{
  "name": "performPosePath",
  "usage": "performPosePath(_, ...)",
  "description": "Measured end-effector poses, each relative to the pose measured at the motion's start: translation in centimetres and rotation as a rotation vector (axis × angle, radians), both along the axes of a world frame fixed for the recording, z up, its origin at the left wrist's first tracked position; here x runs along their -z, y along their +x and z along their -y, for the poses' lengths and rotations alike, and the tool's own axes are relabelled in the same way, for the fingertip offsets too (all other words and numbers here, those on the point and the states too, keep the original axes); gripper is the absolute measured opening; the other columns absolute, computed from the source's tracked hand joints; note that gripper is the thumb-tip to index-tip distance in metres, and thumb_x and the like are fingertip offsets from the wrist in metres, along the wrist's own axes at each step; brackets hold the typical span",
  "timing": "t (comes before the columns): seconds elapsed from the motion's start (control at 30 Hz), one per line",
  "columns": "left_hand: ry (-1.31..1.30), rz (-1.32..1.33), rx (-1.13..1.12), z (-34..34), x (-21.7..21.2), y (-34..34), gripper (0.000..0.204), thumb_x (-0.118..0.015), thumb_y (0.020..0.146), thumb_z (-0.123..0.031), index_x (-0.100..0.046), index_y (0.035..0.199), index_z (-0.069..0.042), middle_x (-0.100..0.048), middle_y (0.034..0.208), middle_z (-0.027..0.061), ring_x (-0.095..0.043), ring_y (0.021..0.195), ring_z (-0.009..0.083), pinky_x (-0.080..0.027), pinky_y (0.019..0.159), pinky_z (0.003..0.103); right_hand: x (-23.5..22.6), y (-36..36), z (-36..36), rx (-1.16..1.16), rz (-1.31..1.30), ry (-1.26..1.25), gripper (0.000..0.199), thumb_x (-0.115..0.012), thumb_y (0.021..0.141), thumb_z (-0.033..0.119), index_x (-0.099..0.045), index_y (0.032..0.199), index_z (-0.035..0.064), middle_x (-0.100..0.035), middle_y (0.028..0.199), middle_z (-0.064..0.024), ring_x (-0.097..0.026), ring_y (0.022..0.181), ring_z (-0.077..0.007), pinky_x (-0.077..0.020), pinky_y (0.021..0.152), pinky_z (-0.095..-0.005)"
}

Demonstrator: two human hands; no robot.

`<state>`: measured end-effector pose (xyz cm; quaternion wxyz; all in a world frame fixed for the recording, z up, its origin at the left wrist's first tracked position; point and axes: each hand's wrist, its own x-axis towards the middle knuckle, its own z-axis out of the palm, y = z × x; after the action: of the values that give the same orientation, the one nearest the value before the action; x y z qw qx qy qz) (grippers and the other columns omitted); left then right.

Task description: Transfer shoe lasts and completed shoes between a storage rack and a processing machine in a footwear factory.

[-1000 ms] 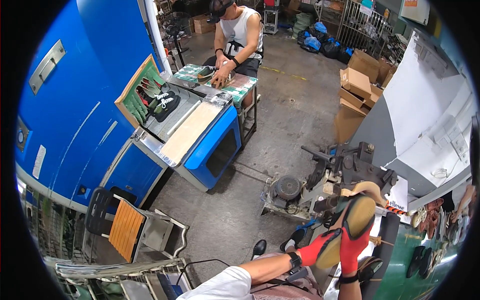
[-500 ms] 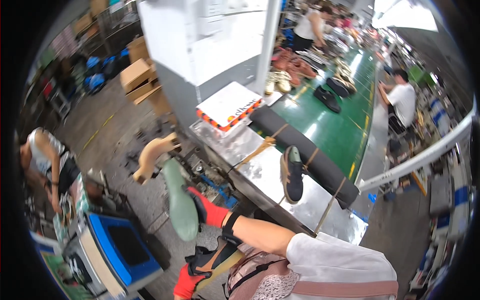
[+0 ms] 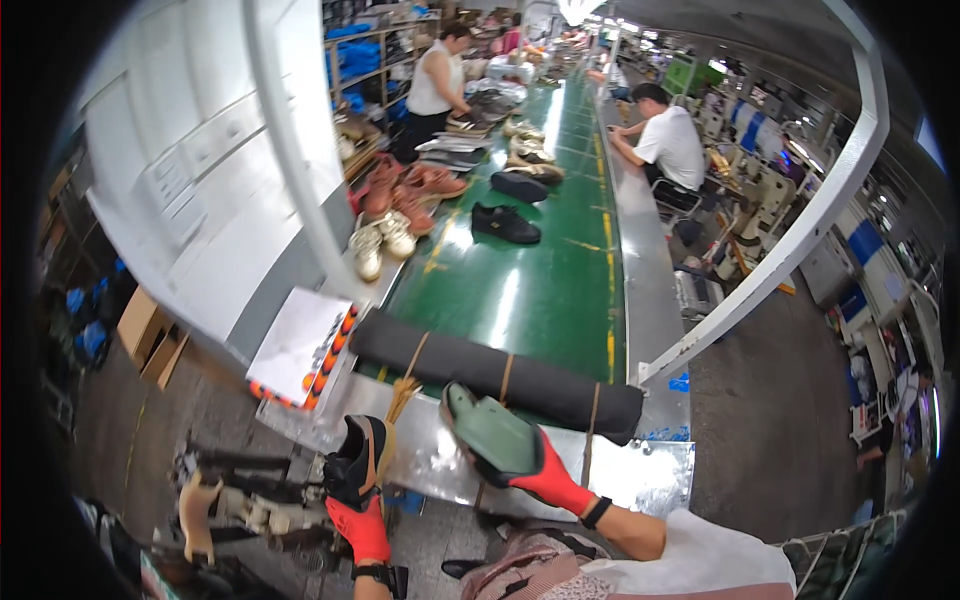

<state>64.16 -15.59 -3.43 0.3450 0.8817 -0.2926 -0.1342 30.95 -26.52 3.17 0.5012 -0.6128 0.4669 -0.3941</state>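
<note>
While gripping a black, tan-trimmed shoe [image 3: 350, 465] in the closed, red-gloved left hand [image 3: 360, 527], holding a green shoe-shaped form [image 3: 495, 435] in the curled right hand [image 3: 555, 480] over a metal ledge [image 3: 425, 465] — beyond, a rolled dark mat [image 3: 460, 362], then a green belt [image 3: 500, 290] with shoes [image 3: 505, 224].

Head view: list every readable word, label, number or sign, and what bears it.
White box: dark lettering beside its orange-and-black edge, not copied here.
Black shoe on the green belt: gold mark, too small to read.
Shoe in the left hand: no readable text.
</note>
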Motion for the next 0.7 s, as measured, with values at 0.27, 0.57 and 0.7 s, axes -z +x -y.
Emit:
performPosePath(0.27,0.041,0.135,0.175,10.6,4.8,-2.3,0.083,-0.072,0.081,-0.009,-0.027,0.148,0.008,-0.036,0.150,0.0274,-0.032,0.141,0.0413,-0.025,0.119,0.045,10.7,-12.1,-1.2,0.321,-0.856,0.169,0.073,-0.077,0.073,0.032,-0.047,0.133,0.0008,-0.050,0.121,-0.0228,-0.054,0.112,-0.0425,-0.0480,0.094,-0.0489)
performPosePath(0.57,-0.070,-0.430,0.123,17.4,2.1,-20.6,0.106,-0.090,0.064,-0.035,-0.032,0.144,0.002,-0.045,0.140,0.0233,-0.043,0.133,0.0363,-0.038,0.110,0.042,9.8,-13.0,0.2,0.066,-0.956,0.198,0.092,-0.077,0.072,0.049,-0.039,0.142,0.0029,-0.044,0.133,-0.0276,-0.049,0.121,-0.0444,-0.0467,0.098,-0.0490)
performPosePath(0.7,-0.012,-0.387,0.133,17.0,3.3,-18.8,0.076,-0.087,0.070,-0.023,-0.045,0.131,-0.003,-0.057,0.123,0.0175,-0.056,0.117,0.0343,-0.045,0.100,0.043,7.9,-12.0,0.1,0.128,-0.900,0.072,0.096,-0.078,0.073,0.047,-0.035,0.147,0.0035,-0.040,0.140,-0.0284,-0.043,0.129,-0.0450,-0.0425,0.105,-0.0476)
